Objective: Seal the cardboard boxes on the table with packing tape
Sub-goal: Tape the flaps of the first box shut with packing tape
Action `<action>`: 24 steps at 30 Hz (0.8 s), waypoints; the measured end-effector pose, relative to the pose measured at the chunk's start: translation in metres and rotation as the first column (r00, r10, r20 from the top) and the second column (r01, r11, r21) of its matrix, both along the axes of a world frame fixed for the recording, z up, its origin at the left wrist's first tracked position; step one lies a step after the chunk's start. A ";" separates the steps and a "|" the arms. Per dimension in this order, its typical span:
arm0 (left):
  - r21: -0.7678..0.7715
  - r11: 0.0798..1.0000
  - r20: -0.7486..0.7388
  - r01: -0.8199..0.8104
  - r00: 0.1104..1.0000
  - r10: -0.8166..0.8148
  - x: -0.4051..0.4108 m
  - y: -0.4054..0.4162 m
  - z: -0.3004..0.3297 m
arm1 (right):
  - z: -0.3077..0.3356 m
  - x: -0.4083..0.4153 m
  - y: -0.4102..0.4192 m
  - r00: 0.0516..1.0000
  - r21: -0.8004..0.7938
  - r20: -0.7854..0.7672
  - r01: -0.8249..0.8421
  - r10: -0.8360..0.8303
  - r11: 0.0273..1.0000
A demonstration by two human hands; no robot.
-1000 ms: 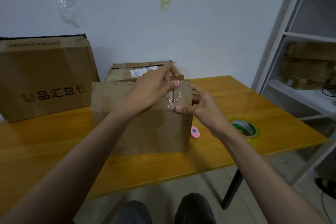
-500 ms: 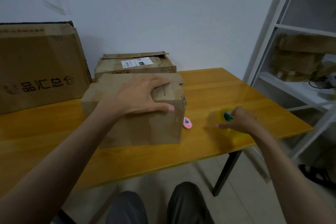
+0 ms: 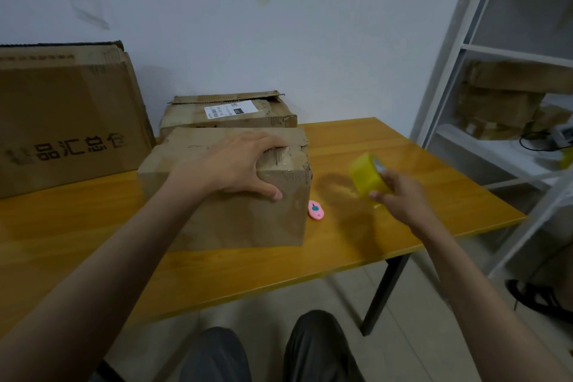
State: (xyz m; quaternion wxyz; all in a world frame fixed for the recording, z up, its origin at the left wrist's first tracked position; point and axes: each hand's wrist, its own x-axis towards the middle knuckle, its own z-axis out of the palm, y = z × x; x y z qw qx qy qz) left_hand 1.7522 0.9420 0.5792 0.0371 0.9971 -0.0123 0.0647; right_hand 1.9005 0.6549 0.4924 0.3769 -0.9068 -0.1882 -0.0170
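- Gripping the tape roll, your right hand holds it lifted off the table, fingers curled round its rim.
- Your left hand lies spread on the box, thumb on the near face.
- The box looks light with soft, worn edges: steady it at the corner.
- A pink cutter lies between your hands.

Orange wooden table under three cardboard boxes and pink cutter
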 end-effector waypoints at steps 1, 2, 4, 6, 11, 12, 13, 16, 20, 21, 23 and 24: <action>-0.019 1.000 -0.016 0.003 1.000 -0.004 0.000 0.002 0.001 | 0.004 -0.002 0.003 1.000 0.107 0.009 -0.021 0.020 0.994; -0.037 0.999 -0.035 0.003 0.999 -0.004 -0.001 0.004 0.002 | 0.008 -0.004 0.007 0.999 0.205 0.010 -0.043 0.042 0.978; -0.065 0.998 -0.082 0.005 0.997 -0.010 -0.005 0.007 0.005 | 0.018 -0.010 0.015 0.995 0.357 0.001 -0.090 0.096 0.930; -0.103 0.994 -0.135 0.018 0.990 -0.032 -0.012 0.011 0.010 | 0.025 -0.016 0.023 0.990 0.458 -0.006 -0.123 0.142 0.880; -0.185 0.980 -0.340 0.076 0.930 -0.136 -0.038 0.028 0.033 | 0.031 -0.029 0.044 0.978 0.602 0.008 -0.171 0.208 0.780; -0.207 0.976 -0.362 0.073 0.921 -0.146 -0.043 0.027 0.039 | 0.031 -0.032 0.049 0.977 0.615 0.004 -0.169 0.211 0.770; -0.229 0.972 -0.359 0.057 0.923 -0.139 -0.047 0.024 0.043 | 0.031 -0.035 0.054 0.977 0.624 0.001 -0.169 0.215 0.763; -0.245 0.969 -0.207 0.029 0.975 -0.082 -0.043 0.006 0.047 | 0.029 -0.046 0.069 0.973 0.629 0.010 -0.184 0.229 0.755; -0.075 0.996 -0.223 -0.057 0.974 0.039 -0.027 -0.014 0.045 | 0.028 -0.052 0.081 0.973 0.627 0.004 -0.183 0.232 0.757; -0.030 0.997 -0.237 -0.072 0.969 0.063 -0.024 -0.017 0.045 | 0.028 -0.053 0.081 0.975 0.634 0.001 -0.171 0.221 0.754; 0.007 0.998 -0.231 -0.065 0.971 0.065 -0.022 -0.021 0.043 | 0.028 -0.055 0.078 0.979 0.649 -0.003 -0.152 0.202 0.746; -0.004 0.999 -0.230 -0.054 0.972 0.052 -0.023 -0.022 0.043 | 0.028 -0.057 0.076 0.980 0.656 -0.003 -0.147 0.197 0.740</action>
